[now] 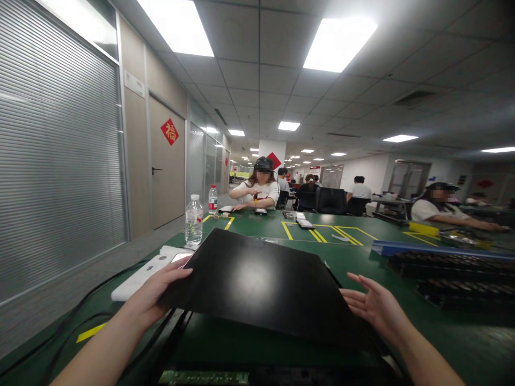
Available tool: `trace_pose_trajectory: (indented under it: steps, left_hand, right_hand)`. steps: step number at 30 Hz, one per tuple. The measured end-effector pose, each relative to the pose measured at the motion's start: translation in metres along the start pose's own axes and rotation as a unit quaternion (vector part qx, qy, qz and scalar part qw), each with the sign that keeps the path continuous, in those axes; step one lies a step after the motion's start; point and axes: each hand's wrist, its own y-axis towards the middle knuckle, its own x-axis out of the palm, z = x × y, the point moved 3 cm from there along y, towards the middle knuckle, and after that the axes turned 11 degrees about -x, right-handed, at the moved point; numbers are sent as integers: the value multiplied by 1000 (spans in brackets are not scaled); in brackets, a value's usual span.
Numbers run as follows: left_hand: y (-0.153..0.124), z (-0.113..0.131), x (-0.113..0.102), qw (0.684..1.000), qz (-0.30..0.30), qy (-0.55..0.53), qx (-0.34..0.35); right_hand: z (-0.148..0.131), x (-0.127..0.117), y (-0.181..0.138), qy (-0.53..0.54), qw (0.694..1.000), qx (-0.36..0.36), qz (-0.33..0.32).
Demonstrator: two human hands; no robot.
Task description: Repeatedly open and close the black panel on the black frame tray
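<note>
A large flat black panel (257, 284) with a glossy face is held tilted over the green table, a ceiling light mirrored in its middle. My left hand (161, 287) grips its left edge, thumb on top and the other fingers hidden beneath. At the right edge is my right hand (372, 305), fingers stretched and thumb apart; its fingertips meet the panel's side, though I cannot tell if they bear any weight. Below the panel, at the bottom of the view, part of a green circuit board (205, 377) shows in a dark frame.
A water bottle (193, 220) and a white box (139, 276) stand left. Black cables (64, 327) run along the left table edge. Dark strip-like parts (450, 273) lie right. Across the green table (257, 228), marked with yellow tape, a person (259, 187) works; another sits right.
</note>
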Motion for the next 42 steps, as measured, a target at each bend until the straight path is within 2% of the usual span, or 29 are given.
trace_pose_trajectory:
  steps: [4, 14, 19, 29, 34, 42]
  left_hand:
    - [-3, -1, 3, 1000, -2, 9, -12]
    - [-3, -1, 2, 1000, 12, 7, -11]
    - [0, -4, 6, 1000, -17, 13, -11]
    - [7, -18, 9, 999, 48, 15, -15]
    - [11, -23, 8, 998, 61, 16, -23]
    - [14, -22, 4, 999, 32, 13, -20]
  right_hand:
    - [1, -2, 2, -8, 1000, 7, -10]
    - [2, 0, -1, -67, 997, -32, -4]
    - [4, -1, 2, -132, 990, -39, 4]
    - [11, -13, 9, -213, 976, -36, 28]
    - [11, -17, 10, -212, 976, -36, 48]
    - [15, -22, 16, -186, 982, -9, 45]
